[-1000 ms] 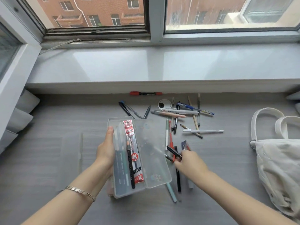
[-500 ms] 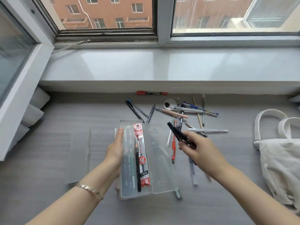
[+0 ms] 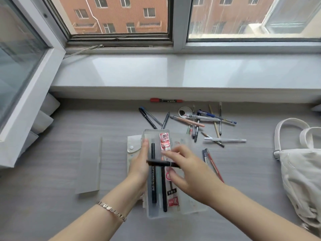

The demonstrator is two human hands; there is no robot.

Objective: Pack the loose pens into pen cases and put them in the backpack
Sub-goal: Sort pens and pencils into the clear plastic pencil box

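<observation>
Left hand [image 3: 139, 164] gripped the open pen case [image 3: 156, 211] while the right hand [image 3: 187, 173] pinched a black pen [image 3: 161, 163] crosswise; it would best be turned lengthwise.

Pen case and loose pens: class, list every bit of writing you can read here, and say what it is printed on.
"UNI CARBON BLACK", only roughly legible: white capitals along the black pen lying in the case.
Red packet in the case: white characters and a small number label, too blurred to read.
Red marker by the sill: dark label, too small.
White pen in the pile: small print, unreadable.
No other legible text.
</observation>
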